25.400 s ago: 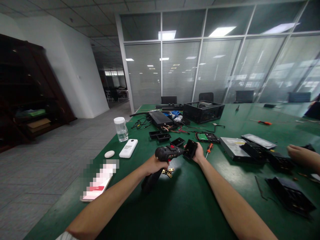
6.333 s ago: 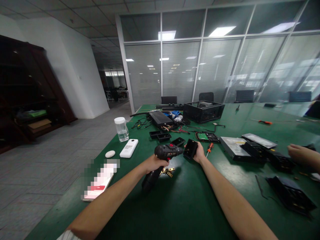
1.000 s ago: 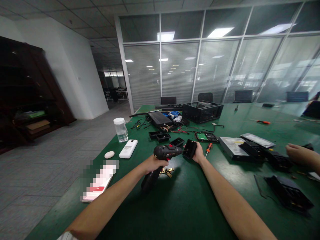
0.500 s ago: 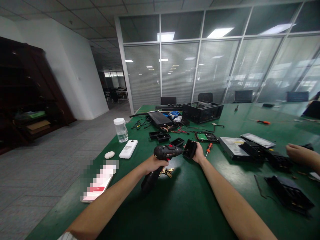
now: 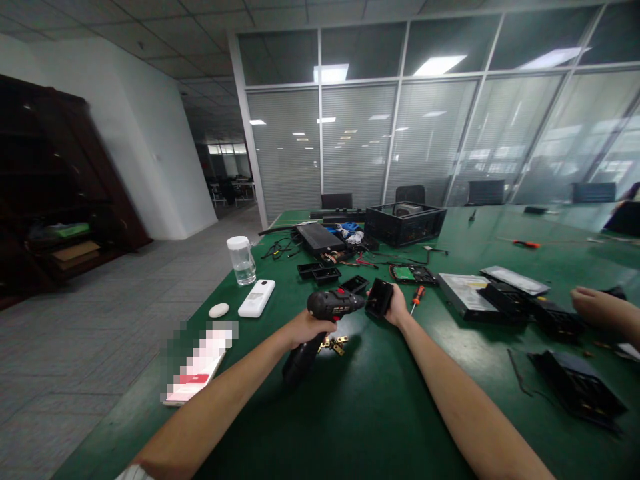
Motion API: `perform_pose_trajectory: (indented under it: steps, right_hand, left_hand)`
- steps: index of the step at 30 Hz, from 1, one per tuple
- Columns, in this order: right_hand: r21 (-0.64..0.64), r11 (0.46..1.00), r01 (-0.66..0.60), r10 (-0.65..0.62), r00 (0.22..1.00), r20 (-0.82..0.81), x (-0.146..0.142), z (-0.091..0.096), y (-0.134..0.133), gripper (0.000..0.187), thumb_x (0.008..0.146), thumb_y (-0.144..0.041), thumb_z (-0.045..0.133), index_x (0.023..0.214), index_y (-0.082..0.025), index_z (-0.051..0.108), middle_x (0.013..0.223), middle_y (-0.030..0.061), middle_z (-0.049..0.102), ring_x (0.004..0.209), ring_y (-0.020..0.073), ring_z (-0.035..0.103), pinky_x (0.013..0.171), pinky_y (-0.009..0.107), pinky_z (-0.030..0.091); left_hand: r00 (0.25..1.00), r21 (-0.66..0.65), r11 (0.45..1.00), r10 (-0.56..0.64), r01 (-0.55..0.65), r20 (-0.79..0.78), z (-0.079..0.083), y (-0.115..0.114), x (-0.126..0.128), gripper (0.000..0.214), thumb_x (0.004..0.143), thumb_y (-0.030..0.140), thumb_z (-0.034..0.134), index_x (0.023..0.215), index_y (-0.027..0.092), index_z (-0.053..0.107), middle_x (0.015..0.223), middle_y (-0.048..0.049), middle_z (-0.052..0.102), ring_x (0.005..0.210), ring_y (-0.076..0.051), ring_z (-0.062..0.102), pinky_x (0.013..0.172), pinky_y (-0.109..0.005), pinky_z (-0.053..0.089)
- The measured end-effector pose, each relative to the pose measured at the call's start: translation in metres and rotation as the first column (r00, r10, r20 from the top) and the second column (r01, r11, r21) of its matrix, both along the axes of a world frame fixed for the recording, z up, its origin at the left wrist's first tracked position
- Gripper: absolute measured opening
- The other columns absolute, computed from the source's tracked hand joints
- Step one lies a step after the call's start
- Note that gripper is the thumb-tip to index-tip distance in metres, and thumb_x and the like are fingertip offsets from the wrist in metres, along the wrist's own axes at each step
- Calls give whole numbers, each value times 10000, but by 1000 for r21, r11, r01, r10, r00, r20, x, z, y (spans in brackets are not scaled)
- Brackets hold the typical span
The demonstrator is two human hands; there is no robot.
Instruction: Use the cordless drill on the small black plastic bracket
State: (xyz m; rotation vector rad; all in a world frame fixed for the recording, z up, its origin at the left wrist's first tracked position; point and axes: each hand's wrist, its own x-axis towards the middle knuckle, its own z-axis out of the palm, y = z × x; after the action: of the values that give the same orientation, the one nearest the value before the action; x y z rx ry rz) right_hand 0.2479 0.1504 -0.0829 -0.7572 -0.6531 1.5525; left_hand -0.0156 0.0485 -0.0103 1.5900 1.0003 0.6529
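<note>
My left hand (image 5: 306, 328) is wrapped round the grip of a black cordless drill (image 5: 334, 304), whose nose points right. In my right hand (image 5: 397, 307) is a small black open box (image 5: 379, 298), tilted with its hollow side toward the drill. The drill's tip reaches to the box's left side; whether the bit touches it I cannot make out. Below the drill, a small pile of brass-coloured metal pieces (image 5: 340, 345) lies on the green table (image 5: 350, 427). Similar black boxes (image 5: 327, 275) lie just beyond the drill.
An orange-handled screwdriver (image 5: 418, 299) lies right of my right hand, near a green circuit board (image 5: 404, 273). A water bottle (image 5: 242, 261) and white power bank (image 5: 257, 298) stand left. Another person's hand (image 5: 600, 307) is at the right, among black parts. A black case (image 5: 405, 225) sits behind.
</note>
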Motion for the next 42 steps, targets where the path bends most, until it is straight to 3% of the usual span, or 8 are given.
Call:
perform_pose_trajectory:
  steps: [13,20,34,42]
  right_hand:
    - [4,1000,-1,1,1000,-3,2,-7,5,358,714,-391,356,805,-143,598,742,109,651,688,227,607,578,343,470]
    - [45,993,-106,108,992,-63,7,-5,3,344,715,-336,306,740,-238,634,816,136,650,775,234,607,677,398,446]
    - [39,994,-103,104,994,-17,9,-6,4,346,673,-370,305,708,-270,634,783,127,652,703,235,605,707,441,425]
    - [12,995,-100,101,994,-37,8,-3,3,364,694,-355,279,716,-244,625,765,124,653,690,213,606,677,391,432]
  left_hand:
    - [1000,-20,1000,-4,4,30,-3,2,-1,221,622,294,588,739,106,581,582,-17,554,534,-123,479,517,-252,367]
    - [1000,28,999,28,-28,11,0,-1,1,246,605,272,614,791,112,594,613,-2,557,562,-112,477,544,-243,368]
    - [999,-5,1000,8,-7,32,2,-1,1,263,603,285,615,795,107,590,630,-13,559,568,-117,475,545,-249,362]
    - [1000,-20,1000,4,-4,28,1,-1,0,236,608,291,605,755,109,577,631,-17,559,566,-118,480,532,-245,361]
